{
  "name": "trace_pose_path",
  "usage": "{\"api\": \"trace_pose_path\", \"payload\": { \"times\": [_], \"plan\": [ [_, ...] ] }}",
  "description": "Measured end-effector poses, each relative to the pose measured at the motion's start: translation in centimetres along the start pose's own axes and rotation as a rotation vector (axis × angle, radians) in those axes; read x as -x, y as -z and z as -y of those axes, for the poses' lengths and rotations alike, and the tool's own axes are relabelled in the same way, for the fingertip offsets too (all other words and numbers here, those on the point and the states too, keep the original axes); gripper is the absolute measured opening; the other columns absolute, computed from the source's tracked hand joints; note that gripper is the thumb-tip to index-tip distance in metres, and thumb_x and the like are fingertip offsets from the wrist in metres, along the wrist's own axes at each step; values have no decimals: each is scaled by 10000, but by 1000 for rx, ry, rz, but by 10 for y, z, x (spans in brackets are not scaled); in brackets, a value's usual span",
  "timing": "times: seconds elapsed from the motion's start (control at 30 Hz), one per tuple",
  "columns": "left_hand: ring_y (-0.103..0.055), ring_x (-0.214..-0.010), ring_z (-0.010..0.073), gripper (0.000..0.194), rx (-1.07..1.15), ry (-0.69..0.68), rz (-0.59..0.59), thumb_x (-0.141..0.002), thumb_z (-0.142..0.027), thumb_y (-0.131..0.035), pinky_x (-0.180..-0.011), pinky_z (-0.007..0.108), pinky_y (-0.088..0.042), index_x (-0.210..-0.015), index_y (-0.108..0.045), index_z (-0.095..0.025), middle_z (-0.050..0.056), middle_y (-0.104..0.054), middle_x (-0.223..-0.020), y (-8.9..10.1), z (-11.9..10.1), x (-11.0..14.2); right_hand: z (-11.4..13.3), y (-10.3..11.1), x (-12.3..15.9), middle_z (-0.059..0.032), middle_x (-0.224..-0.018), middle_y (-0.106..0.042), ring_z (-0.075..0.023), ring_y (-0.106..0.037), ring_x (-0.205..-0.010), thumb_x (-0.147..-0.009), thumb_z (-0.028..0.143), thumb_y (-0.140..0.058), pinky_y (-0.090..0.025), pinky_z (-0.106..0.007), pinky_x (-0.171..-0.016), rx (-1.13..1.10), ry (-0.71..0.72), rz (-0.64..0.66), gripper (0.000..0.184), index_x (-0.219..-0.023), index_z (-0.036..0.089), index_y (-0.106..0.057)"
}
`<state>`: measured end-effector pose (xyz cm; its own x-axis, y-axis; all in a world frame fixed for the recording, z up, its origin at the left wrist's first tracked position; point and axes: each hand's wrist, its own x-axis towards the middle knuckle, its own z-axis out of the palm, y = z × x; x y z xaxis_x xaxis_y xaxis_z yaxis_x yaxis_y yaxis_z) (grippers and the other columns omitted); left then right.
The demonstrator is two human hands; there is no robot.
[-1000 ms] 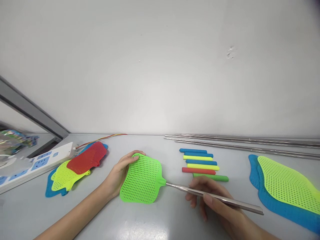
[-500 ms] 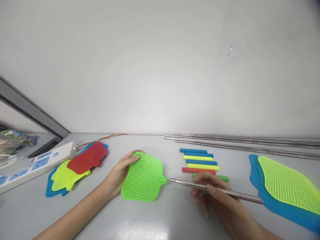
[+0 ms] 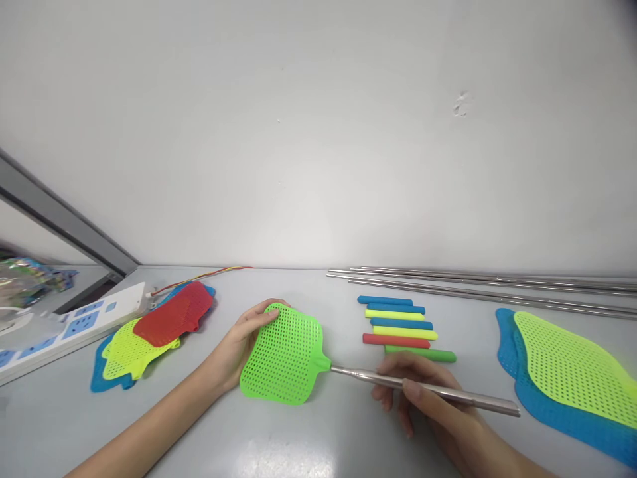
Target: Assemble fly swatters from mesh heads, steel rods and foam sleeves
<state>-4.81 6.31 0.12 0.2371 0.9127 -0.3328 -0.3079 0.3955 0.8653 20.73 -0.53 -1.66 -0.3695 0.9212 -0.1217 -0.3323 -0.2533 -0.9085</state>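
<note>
My left hand (image 3: 243, 342) grips the left edge of a bright green fly swatter head (image 3: 283, 355), thumb on top of the mesh. The head is held face up, with its short neck pointing right. Between the thumb and fingers of my right hand (image 3: 428, 392) is a silver telescopic rod (image 3: 465, 397). The rod's thin left tip meets the end of the green neck; how far it sits inside is hidden. Just behind my right hand lies a green handle sleeve (image 3: 438, 355), partly covered by the fingers.
Several coloured handle sleeves (image 3: 401, 324) lie in a row behind my right hand. Long metal rods (image 3: 478, 290) run along the wall. Blue and yellow swatter heads (image 3: 572, 365) lie at right; red, yellow and blue ones (image 3: 174, 315) at left, beside a white power strip (image 3: 104, 315).
My right hand has moved slightly left with the rod. The rod's tip, apart from the green neck before, now meets it. My left hand has hardly moved.
</note>
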Motion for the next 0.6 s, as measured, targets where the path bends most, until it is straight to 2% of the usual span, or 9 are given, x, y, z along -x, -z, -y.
{"api": "trace_pose_path", "payload": {
  "times": [0.27,0.4,0.6],
  "plan": [
    [-568,-694,146,89,-20,4,27,-761,-183,-498,-639,237,-439,-813,-570,-173,18,-586,-751,0,0,0,1,0,1,-69,-749,-598,-162,-518,-705,-772,324,-495,-368,-237,-506,12,2,-15,192,-884,194,-582],
    [-569,-686,147,89,-25,5,43,-772,-184,-480,-633,242,-437,-810,-559,-172,19,-584,-745,0,0,1,2,2,1,-69,-770,-596,-158,-515,-714,-791,308,-479,-373,-240,-517,23,-11,28,185,-901,200,-580],
    [-571,-648,159,112,-45,7,45,-774,-200,-482,-602,258,-444,-705,-556,-153,20,-575,-672,3,1,1,4,3,1,-75,-788,-591,-154,-508,-716,-795,311,-478,-388,-241,-517,60,-26,33,194,-914,197,-581]
  ]
}}
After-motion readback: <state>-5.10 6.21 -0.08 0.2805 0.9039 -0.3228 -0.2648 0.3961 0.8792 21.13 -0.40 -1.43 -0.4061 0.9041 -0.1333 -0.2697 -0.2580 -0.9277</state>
